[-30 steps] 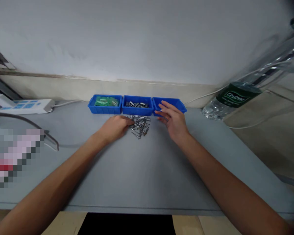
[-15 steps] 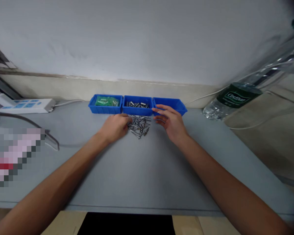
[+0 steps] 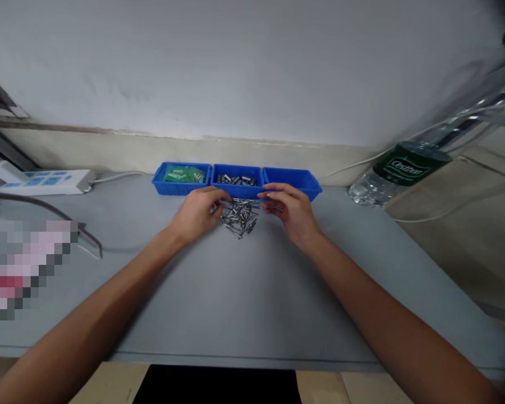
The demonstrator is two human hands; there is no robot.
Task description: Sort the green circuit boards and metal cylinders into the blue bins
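A loose pile of small shiny metal pins lies on the grey table, just in front of the middle blue bin. At the pile's left edge is my left hand, its fingers curved and thumb apart, with nothing visible in its grip. My right hand hovers on the pile's right side, fingers loosely bent and spread, holding nothing I can see. Its fingertips overlap the front of the right blue bin. Short metal cylinders lie in the middle bin.
The left blue bin holds a green bag with small parts. A white power strip and a cable are at the left. A water bottle leans at the right, near the wall.
My left hand has lifted slightly up and back, its thumb and fingers parting at the pile. My right hand has lowered a little and shifted slightly left.
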